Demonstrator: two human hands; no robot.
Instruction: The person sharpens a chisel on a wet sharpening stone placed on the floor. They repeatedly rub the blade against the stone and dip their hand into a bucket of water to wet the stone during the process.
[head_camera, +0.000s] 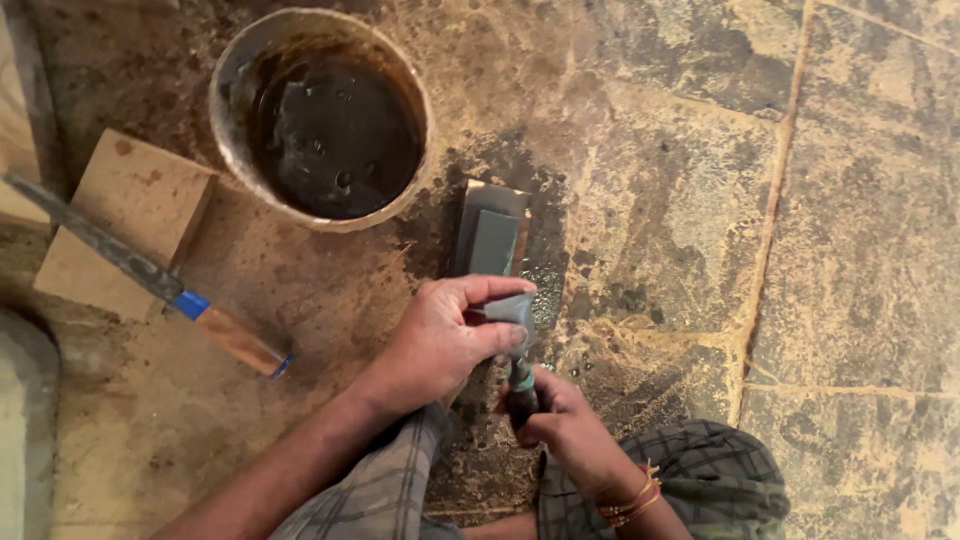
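**Fingers close to a wet edge**

The left hand (445, 345) presses its fingertips down on the flat of a chisel (515, 345), close to the blade end, while the right hand (560, 420) is closed around the chisel's handle just below it. The blade lies on a dark stone (492, 240) that runs straight ahead of both hands, with its near end under the left fingers.

The stone and the floor (680, 230) around it look wet and dark with slurry. That seems the main hazard: on a slick surface the blade could skid forward or sideways, and the left fingertips, sitting so near the edge, could slide onto it. The stone appears to rest loose on the floor, so a hard push might shift it too.

Uneven pressure from the left fingers could rock the blade and round its bevel.

A pot (320, 115) of dark liquid stands ahead and left of the hands, near enough that a long stroke or an elbow might tip it. A second chisel (150, 275) lies across a wood block (125, 225) well to the left.
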